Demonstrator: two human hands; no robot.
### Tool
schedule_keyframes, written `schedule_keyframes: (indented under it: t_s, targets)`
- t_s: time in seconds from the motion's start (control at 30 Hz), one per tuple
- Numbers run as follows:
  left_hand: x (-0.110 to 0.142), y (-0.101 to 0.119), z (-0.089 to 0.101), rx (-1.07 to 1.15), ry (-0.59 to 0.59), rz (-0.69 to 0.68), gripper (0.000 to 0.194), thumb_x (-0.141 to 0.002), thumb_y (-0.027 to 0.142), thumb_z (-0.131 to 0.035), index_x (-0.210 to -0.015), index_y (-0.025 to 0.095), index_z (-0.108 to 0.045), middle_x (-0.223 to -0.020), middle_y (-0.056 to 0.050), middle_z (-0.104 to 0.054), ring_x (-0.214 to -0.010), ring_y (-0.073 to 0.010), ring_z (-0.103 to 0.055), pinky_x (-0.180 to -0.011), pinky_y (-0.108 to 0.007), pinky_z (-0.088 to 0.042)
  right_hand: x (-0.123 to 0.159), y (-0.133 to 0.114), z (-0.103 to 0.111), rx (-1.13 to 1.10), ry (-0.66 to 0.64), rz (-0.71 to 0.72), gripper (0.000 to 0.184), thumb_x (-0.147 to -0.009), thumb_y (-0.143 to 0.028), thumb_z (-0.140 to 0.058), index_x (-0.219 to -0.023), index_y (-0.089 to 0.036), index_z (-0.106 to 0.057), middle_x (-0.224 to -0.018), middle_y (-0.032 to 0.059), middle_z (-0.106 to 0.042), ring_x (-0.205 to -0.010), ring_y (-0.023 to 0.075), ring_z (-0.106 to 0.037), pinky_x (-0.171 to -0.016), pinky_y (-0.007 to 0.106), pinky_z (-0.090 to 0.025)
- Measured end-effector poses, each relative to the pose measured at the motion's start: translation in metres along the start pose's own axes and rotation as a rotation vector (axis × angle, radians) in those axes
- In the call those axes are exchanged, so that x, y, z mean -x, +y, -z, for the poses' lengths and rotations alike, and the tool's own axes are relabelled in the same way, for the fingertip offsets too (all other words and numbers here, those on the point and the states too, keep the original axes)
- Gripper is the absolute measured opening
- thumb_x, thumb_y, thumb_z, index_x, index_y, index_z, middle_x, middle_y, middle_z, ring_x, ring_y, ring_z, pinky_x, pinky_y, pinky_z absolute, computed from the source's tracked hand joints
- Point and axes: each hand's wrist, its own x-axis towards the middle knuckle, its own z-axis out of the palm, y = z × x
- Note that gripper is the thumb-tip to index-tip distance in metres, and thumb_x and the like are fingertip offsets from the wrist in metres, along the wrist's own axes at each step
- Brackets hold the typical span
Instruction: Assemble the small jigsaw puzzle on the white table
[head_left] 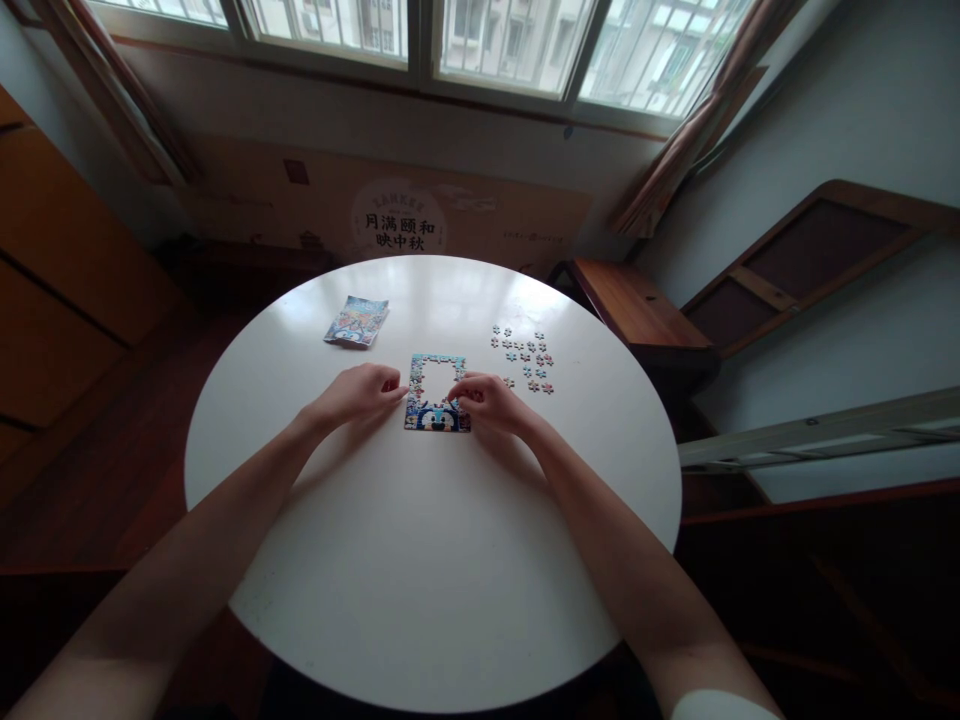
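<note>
A partly assembled jigsaw puzzle (437,418) lies flat on the round white table (427,560). Its border is joined all round, and the lower part shows a blue cartoon face; the middle is open, with the table showing through. My left hand (361,392) is closed, fingers curled in and thumb tip against the puzzle's left edge. Over the puzzle's right side, my right hand (491,400) pinches what looks like a small puzzle piece at the inner edge of the opening. Fingers and shadow hide most of that piece.
Several loose puzzle pieces (527,357) are spread on the table to the right of the puzzle. A printed picture packet (357,322) lies at the back left. Beyond the table stand a wooden desk (637,305) at the right and a window (510,40).
</note>
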Motion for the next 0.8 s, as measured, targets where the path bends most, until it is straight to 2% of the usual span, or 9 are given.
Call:
schedule_keyframes:
  t_s: [0.13,0.63,0.73,0.8]
  targets:
    - [0.001,0.003,0.0,-0.022,-0.057,0.009,0.039,-0.084,0.05,-0.05,-0.062,0.019,-0.056,-0.063,-0.002,-0.058,-0.055,-0.013,-0.044,-0.054,-0.028,-0.024,0.0,-0.002,0.0,0.004,-0.007,-0.006,0.026,-0.075,-0.007,-0.052,-0.083,-0.016,-0.075,-0.076,0.0022,-0.06,-0.065,0.0102,-0.051,-0.062,0.024,-0.041]
    - [0.001,0.004,0.001,-0.036,-0.07,0.019,0.038,-0.084,0.051,-0.049,-0.065,0.019,-0.056,-0.064,-0.002,-0.06,-0.056,-0.0134,-0.046,-0.054,-0.027,-0.024,-0.002,-0.003,0.001,0.006,-0.038,-0.011,0.026,-0.075,-0.007,-0.052,-0.085,-0.015,-0.075,-0.078,0.0033,-0.062,-0.065,0.0102,-0.052,-0.061,0.025,-0.042]
    - [0.001,0.006,0.002,-0.036,-0.08,0.025,0.038,-0.084,0.052,-0.048,-0.065,0.019,-0.055,-0.065,-0.002,-0.06,-0.056,-0.0136,-0.047,-0.053,-0.026,-0.024,-0.004,0.006,0.014,0.042,0.093,0.0,0.024,-0.079,-0.013,-0.054,-0.091,-0.016,-0.074,-0.079,0.0036,-0.063,-0.065,0.0113,-0.051,-0.062,0.026,-0.044]
    - [0.002,0.007,0.003,-0.035,-0.082,0.031,0.038,-0.084,0.052,-0.048,-0.066,0.019,-0.055,-0.065,-0.003,-0.06,-0.057,-0.0137,-0.048,-0.053,-0.026,-0.025,-0.003,0.017,0.033,0.117,0.324,-0.05,0.023,-0.08,-0.016,-0.054,-0.093,-0.016,-0.073,-0.079,0.0042,-0.063,-0.064,0.0125,-0.051,-0.064,0.029,-0.045]
